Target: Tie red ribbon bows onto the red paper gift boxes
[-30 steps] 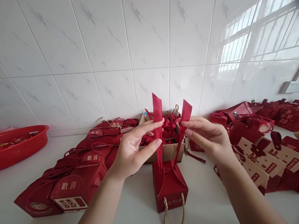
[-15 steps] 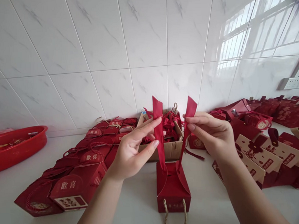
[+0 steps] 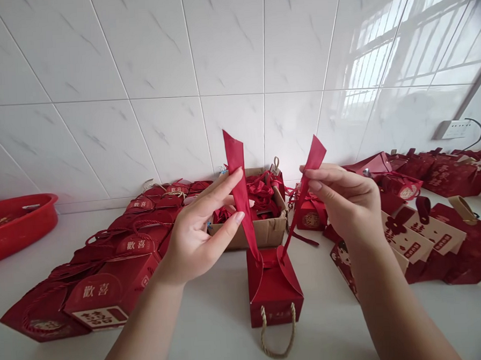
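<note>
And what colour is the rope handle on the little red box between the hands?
Beige; the rope handle shows best in the head view.

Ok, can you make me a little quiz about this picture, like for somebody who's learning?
1. What do the left hand and right hand each hold?
2. True or false: the small red box has a rope handle on its near side.
3. Where in the picture is the red tub?
a) far right
b) far left
c) bottom middle

Key: 1. A strip of red ribbon each; 2. True; 3. b

Red boxes (image 3: 109, 289) read 歡喜; cream bags (image 3: 437, 239) perhaps 囍
</note>
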Motion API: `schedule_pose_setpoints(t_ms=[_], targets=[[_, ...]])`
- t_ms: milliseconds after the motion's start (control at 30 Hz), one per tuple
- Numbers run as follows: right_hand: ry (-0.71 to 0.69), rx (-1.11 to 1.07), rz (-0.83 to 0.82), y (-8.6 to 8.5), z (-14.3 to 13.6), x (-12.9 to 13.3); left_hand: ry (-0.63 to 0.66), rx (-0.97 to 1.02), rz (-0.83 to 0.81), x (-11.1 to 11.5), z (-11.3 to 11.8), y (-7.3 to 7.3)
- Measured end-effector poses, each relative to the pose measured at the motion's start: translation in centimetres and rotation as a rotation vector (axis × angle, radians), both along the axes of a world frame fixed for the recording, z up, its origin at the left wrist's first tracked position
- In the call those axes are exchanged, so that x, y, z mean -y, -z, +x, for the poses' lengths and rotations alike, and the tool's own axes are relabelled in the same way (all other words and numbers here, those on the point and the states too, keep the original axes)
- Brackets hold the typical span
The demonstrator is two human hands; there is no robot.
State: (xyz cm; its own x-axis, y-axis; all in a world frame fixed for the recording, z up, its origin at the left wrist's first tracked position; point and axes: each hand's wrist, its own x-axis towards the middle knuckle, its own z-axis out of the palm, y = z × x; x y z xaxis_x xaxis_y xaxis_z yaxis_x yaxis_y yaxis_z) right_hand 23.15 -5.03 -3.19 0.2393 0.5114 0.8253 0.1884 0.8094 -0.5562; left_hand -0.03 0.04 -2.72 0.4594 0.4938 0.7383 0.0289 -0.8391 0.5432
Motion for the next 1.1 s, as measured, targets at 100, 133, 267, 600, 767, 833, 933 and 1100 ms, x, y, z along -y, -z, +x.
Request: schedule_pose_setpoints(t_ms=[100,133,267,600,767,833,933,1100], targets=[[-0.019,-0.025,-0.002,0.1,-0.3,-0.1,-0.022,-0.015,-0.01,0.1,0.3,0.1],[-0.033,-0.034,-0.006,0.1,-0.5,-0.2,-0.041,-0.021,-0.011,0.1,0.4,0.1],[-0.115,-0.062,-0.061,0.3,-1.3,-0.3,-0.079,-0.016,0.009,0.4,1.1,0.2],[-0.198,0.018,-0.256,0.2,-2.9,0.8,0.172,0.128,0.023,0.9,2.4,0.7],[-0.253,0.021,-0.256,0.1,-3.1,0.5,0.166,0.116,0.038,1.0,2.5,0.9],[-0.266,-0.009,-0.261,0.1,-3.1,0.4,0.159,0.107,0.042,1.1,2.4,0.9],[-0.308,-0.047,-0.272,0.0,-3.2,0.3,0.169,0.071,0.009,1.2,2.2,0.8],[-0.412,-0.051,-0.27,0.0,-3.2,0.5,0.186,0.022,-0.082,1.2,2.3,0.8]])
